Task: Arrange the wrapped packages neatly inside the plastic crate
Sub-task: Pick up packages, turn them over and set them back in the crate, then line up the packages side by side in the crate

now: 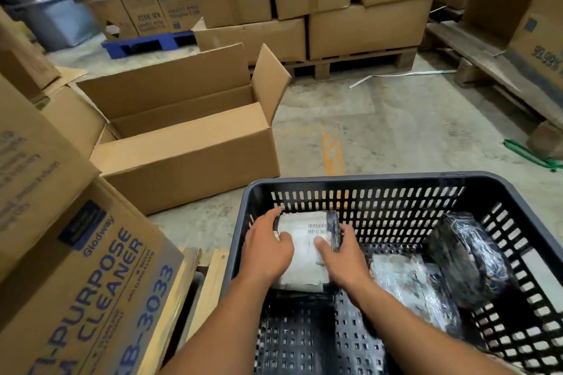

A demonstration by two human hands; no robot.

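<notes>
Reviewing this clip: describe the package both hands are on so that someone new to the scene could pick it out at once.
Find the dark slotted plastic crate in the lower right. Against its far-left inner corner sits the white-labelled package, with the left hand and right hand gripping its sides. Unlike the clear-wrapped package and the black-wrapped package to its right, it shows printed barcodes on pale paper.

On the carton (91, 268) at my near left I read "Glodway", "PURPOSE CLEANER" and "KB-3033"; the box (542, 42) at far right shows "99.99%"; the white-wrapped package (304, 250) in the crate carries barcodes, too blurred to read; print on the rear stacked boxes (161, 14) looks mirrored and illegible.
</notes>
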